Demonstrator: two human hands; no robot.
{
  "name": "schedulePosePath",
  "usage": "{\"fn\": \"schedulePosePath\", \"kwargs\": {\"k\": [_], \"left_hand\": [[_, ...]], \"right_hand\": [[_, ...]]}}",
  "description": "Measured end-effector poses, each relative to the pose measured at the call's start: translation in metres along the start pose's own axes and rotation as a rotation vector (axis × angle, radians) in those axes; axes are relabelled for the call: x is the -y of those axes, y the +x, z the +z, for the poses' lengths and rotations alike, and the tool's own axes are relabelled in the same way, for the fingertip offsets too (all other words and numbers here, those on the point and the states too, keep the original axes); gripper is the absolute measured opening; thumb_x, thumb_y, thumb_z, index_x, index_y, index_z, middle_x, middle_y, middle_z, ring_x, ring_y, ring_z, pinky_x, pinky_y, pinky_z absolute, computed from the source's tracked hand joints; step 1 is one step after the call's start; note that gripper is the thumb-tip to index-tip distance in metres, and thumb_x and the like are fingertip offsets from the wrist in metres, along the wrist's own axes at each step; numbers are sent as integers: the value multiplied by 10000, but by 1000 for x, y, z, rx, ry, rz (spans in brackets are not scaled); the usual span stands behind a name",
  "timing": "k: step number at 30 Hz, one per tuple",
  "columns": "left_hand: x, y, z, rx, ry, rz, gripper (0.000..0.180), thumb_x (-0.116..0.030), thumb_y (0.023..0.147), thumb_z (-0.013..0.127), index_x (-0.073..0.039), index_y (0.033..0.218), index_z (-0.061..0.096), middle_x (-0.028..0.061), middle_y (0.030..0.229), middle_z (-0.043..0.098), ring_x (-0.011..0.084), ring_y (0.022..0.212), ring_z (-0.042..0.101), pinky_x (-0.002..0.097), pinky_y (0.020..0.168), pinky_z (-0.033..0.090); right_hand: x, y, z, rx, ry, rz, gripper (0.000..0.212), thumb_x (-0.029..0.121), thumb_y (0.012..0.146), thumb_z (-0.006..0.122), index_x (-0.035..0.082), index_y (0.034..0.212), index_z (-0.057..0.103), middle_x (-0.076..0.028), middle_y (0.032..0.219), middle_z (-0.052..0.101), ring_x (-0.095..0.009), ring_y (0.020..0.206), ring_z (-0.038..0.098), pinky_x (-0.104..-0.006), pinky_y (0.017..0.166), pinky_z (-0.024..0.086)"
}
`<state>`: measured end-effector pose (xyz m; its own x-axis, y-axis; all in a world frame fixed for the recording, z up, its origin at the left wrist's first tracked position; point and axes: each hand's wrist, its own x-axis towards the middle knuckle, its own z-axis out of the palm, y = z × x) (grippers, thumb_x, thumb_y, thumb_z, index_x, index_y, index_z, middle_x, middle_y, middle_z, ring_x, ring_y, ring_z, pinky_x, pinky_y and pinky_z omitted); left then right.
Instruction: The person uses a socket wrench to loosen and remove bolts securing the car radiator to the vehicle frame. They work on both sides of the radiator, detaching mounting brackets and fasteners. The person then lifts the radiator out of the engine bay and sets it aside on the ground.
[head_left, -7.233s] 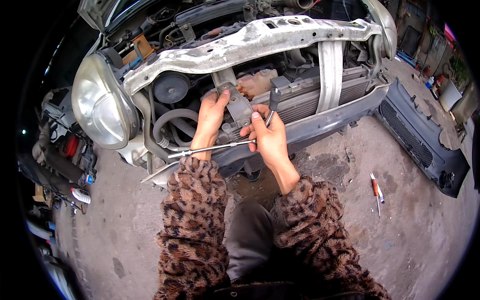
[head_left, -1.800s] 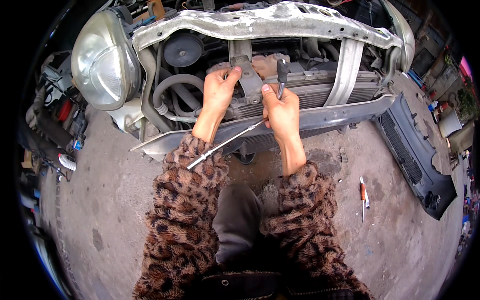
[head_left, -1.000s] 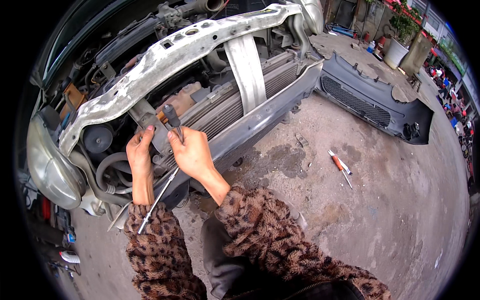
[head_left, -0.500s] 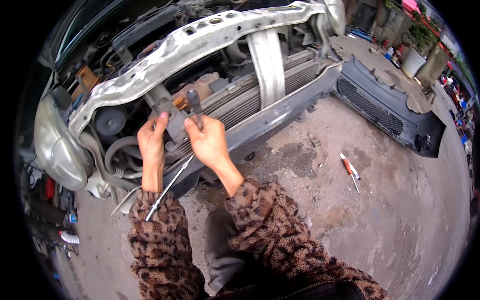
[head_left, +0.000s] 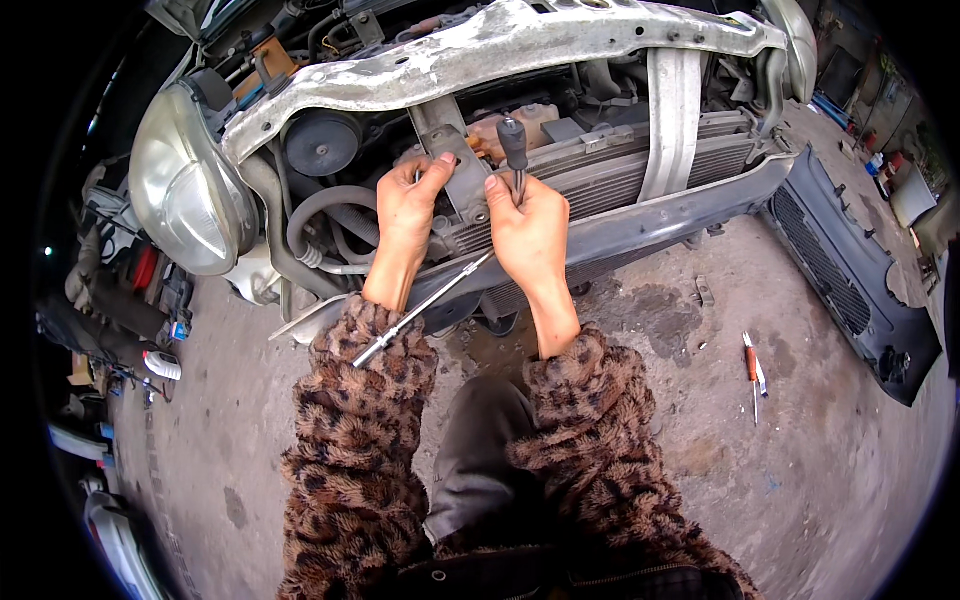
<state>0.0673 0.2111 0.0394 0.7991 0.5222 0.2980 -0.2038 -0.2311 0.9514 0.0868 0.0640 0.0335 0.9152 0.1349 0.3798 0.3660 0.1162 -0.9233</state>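
Observation:
My left hand [head_left: 404, 218] is closed, thumb and forefinger pinched at the left edge of a grey metal bracket [head_left: 462, 175]. What those fingers hold, if anything, is hidden. My right hand [head_left: 534, 232] is wrapped around a driver whose dark handle [head_left: 513, 145] stands up above the fist, its shaft running down into the grip. From under the same fist a long chrome rod [head_left: 425, 308] slants down over my left sleeve; whether both are one tool cannot be told. Both hands are in front of the bracket, beside the radiator [head_left: 600, 180].
The car's bare front has a silver crossbeam [head_left: 420, 68], a headlight [head_left: 185, 190] and a lower rail [head_left: 640, 231]. A removed dark bumper [head_left: 850, 270] lies at right. A red-handled screwdriver [head_left: 751, 365] is on the concrete. A white bottle [head_left: 162, 365] lies at left.
The view has swung, so the car and hands appear further right. Both hands keep much the same place at the bracket, the right still gripping the dark-handled driver and chrome rod.

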Motion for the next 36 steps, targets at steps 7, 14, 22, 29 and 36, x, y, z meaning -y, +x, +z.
{"fn": "schedulePosePath", "kwargs": {"k": [7,14,22,29,36], "left_hand": [[-1,-3,1,16,15,83,336,-282,881,681,26,752,646,-40,646,508,46,606,382,232,537,312],[4,0,-3,58,-56,58,338,-302,903,665,27,823,666,-55,640,493,33,586,368,229,521,294],[-9,-1,3,93,-349,89,353,-343,944,609,-9,848,669,-64,677,494,21,603,362,228,547,279],[-5,0,1,106,-311,88,380,-337,965,580,31,982,675,8,823,618,47,671,472,215,646,394],[-29,-22,7,91,-261,111,387,-353,970,564,17,955,675,-57,685,485,37,606,317,219,562,270]], "right_hand": [[-25,2,2,46,267,135,252,154,915,623,-24,738,607,13,556,481,-60,552,402,-282,494,371],[-24,2,4,25,246,80,245,148,919,616,-25,747,621,27,559,481,-50,549,400,-271,490,361],[3,9,-1,77,353,34,229,164,908,638,-37,798,632,-26,546,513,-58,552,424,-280,507,390],[11,7,-10,32,255,-47,241,177,925,627,-34,809,627,7,552,492,-44,565,418,-264,508,381],[15,-8,-22,146,376,128,230,174,941,615,-32,849,660,67,615,498,-20,578,396,-230,499,341]]}}
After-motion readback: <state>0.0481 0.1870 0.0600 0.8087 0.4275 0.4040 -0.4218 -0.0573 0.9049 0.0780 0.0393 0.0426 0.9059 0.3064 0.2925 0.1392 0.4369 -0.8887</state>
